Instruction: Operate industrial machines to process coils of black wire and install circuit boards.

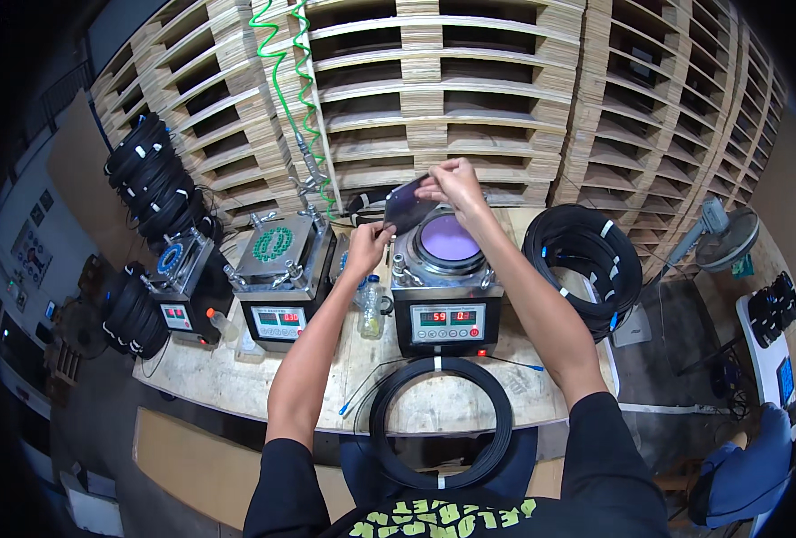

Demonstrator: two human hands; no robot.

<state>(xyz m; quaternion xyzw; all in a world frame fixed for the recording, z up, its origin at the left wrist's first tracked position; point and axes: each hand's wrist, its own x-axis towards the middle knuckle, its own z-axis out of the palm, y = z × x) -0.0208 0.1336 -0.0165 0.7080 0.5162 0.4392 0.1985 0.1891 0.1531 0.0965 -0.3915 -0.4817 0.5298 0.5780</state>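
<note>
Two bare hands hold one thin dark sheet (405, 206) at the upper centre of the frame. The left hand (368, 248) has its thumb and fingertips drawn together at the sheet's lower left edge; the right hand (454, 188) pinches the upper right edge between thumb and fingers. The sheet thus lies between the two grips, tilted, its purplish-grey face spanning from one set of fingertips to the other. In the frame it appears just left of a round purple disc (451, 238), which is seated on top of a machine (447, 305) with a lit front panel; whether the sheet's lower edge touches the machine cannot be told.

A clear plastic bottle (371, 316) stands just left of this machine. At lower centre, a ring of black cable (381, 421) overlaps the near edge of the wooden tabletop (541, 394). Left of centre stands a second machine (277, 285) bearing a ring of green pieces (270, 244); farther left, a smaller machine (179, 291) carries a blue ring (171, 259). A thick black cable coil (541, 255) lies right of centre. Stacked wooden pallets (420, 63) fill the upper part of the frame.
</note>
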